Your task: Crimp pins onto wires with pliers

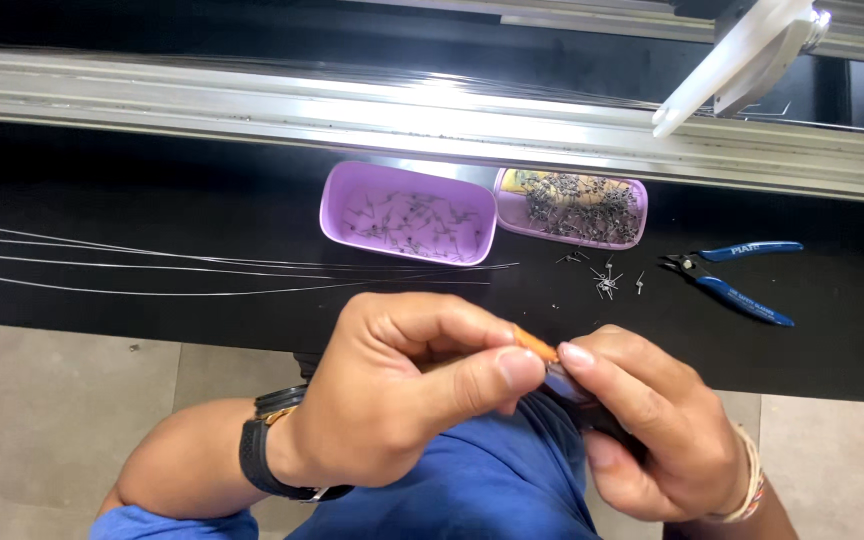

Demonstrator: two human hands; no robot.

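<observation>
The black tabletop (152, 180) spans the view, bounded on its far side by a long aluminium rail (352, 110). The landmark for all positions is the open purple tray (407, 212), which rests on the tabletop and contains scattered small metal parts. Just beside the tray on its right stands a second purple tray (572, 208), more densely filled with similar parts. Thin steel wires (152, 262) run from the left edge of the view to the near side of the landmark tray. Blue-handled cutters (737, 272) lie well to the right of the tray, with a few loose metal parts (607, 280) between. Nearer to the person than the tray, the left hand (392, 395) is closed, thumb and forefinger pinching a small orange piece (535, 347). The right hand (642, 430) is closed around a dark tool (592, 405), its thumb touching the same orange piece.
</observation>
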